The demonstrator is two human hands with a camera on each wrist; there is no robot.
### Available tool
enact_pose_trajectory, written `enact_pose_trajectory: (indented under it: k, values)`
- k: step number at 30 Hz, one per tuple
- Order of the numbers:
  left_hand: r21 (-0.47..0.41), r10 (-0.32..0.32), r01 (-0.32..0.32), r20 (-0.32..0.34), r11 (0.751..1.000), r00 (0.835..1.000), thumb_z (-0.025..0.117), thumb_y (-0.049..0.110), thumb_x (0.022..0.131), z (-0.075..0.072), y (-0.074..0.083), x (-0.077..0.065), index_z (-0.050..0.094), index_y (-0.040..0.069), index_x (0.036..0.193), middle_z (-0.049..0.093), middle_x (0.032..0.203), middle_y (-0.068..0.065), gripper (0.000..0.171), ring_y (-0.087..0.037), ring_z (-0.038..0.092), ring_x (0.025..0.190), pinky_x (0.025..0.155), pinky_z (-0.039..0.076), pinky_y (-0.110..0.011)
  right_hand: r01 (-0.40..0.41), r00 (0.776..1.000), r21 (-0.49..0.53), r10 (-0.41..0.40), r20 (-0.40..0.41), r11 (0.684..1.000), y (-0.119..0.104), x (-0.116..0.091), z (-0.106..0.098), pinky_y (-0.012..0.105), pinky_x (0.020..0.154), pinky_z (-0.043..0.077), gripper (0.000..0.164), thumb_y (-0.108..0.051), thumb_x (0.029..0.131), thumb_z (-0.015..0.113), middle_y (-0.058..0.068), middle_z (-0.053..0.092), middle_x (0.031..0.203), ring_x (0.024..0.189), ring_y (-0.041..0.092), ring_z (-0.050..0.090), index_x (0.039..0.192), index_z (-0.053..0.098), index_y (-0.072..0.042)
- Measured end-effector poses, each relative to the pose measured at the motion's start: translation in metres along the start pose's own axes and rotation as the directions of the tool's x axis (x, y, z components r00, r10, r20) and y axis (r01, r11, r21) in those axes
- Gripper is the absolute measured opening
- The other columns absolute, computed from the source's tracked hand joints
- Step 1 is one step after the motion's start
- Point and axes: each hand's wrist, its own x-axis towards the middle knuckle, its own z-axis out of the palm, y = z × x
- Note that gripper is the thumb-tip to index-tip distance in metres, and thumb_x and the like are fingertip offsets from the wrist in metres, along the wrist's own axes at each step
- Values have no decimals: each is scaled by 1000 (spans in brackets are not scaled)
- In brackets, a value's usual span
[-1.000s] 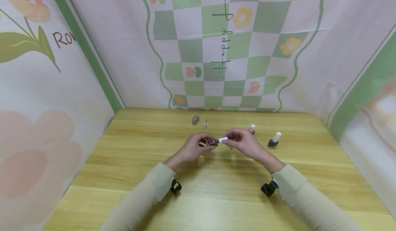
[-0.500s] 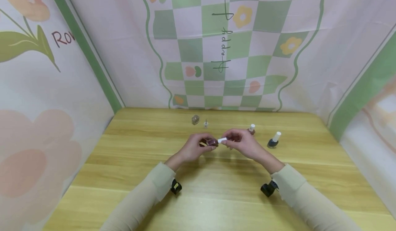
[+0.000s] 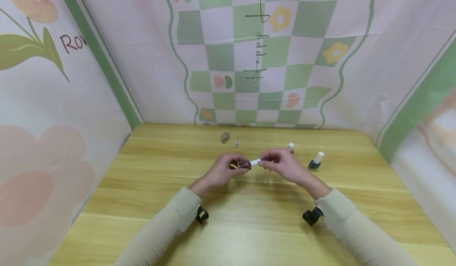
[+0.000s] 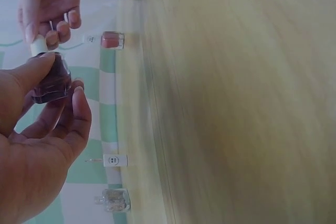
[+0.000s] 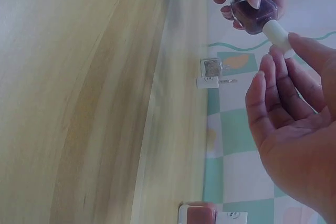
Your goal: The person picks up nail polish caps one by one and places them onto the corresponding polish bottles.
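Observation:
In the head view, my left hand (image 3: pixel 226 169) holds a dark plum nail polish bottle (image 3: pixel 244 164) by its glass body, thumb on one face. The bottle is tilted nearly on its side above the table. My right hand (image 3: pixel 283 165) pinches the white cap (image 3: pixel 255 162) near its end between thumb and fingertips. The right wrist view shows the cap (image 5: pixel 277 35) on the bottle's neck, with the other right fingers spread loosely below. From the left wrist, the dark polish (image 4: pixel 55 80) shows through clear glass.
Farther back on the wooden table (image 3: pixel 171 147) stand an uncapped clear glitter polish bottle (image 3: pixel 225 137) and its white cap (image 3: pixel 237 143), brush pointing up. A pink polish bottle (image 4: pixel 112 40) stands behind my right hand. To its right is a dark blue one (image 3: pixel 315 164).
The white cap has come closer against the plum bottle; the dark gap at the neck no longer shows. My right hand has slid slightly right along the cap. The left hand stays put.

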Motion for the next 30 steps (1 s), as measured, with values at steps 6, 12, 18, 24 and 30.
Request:
enact_pose_trajectory:
  k: [6,12,18,24,30]
  values:
    - [-2,17,-17,13,1000,1000,73,12,95,0,3,0,74,10,113,72,106,3,17,-10,65,99,89,57,-25,5,1000,-93,-5,0,996,-2,0,0,27,52,43,29,-28,106,58,15,66,82,60,14,47,96,73,-5]
    - [-2,1,-1,14,1000,1000,74,11,95,0,4,0,74,11,112,73,106,4,17,-10,65,98,89,57,-25,41,999,-106,-38,26,994,1,0,-2,31,62,54,29,-28,106,59,15,70,91,73,25,62,108,72,-3]
    - [1,-14,14,14,1000,1000,74,11,94,-1,3,-1,74,12,112,72,105,5,18,-10,65,98,88,57,-26,107,992,-85,-101,76,991,1,-1,-4,31,76,59,36,-21,100,69,7,70,103,91,25,67,128,64,0]
    - [0,3,-3,19,1000,1000,75,12,94,-1,5,-1,74,11,112,73,105,4,18,-10,65,97,88,57,-25,101,992,-89,-94,78,991,-2,1,-4,29,69,56,20,-21,101,67,9,71,96,86,33,66,113,71,-6]
    - [3,26,-26,26,1000,999,75,10,94,0,3,0,75,11,109,73,103,4,15,-9,66,94,86,58,-25,87,994,-149,-77,72,985,-3,2,0,24,47,38,32,-28,107,57,10,61,69,53,12,45,85,72,-9]
